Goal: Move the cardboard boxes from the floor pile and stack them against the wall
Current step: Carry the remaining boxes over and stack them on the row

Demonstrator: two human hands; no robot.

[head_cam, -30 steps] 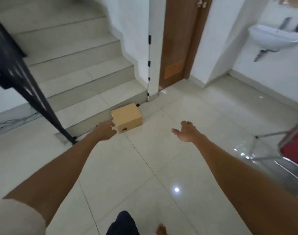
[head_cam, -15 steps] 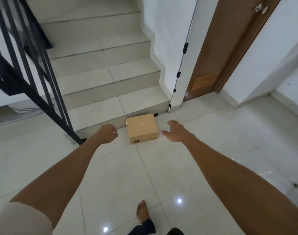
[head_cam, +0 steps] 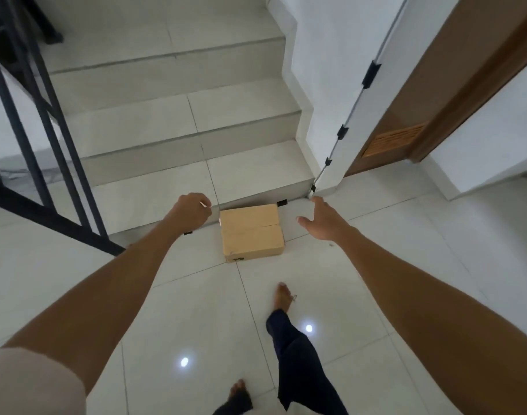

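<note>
We're closer now, hands flanking the cardboard box point(head_cam: 251, 232). Left hand point(head_cam: 192, 209) pinches a thin white stick point(head_cam: 206, 204), right hand point(head_cam: 323, 223) spread wide

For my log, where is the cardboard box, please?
Head view, centre: the box lies on the floor by the bottom stair, between left hand and right hand.

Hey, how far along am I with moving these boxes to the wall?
Done: nothing that shows; no stacked boxes are in view. In hand: no box. One cardboard box lies at the foot of the bottom step, between the open right hand and the left hand, whose curled fingers pinch a thin white stick; neither hand touches it. Remaining: lift and stack it.
</note>
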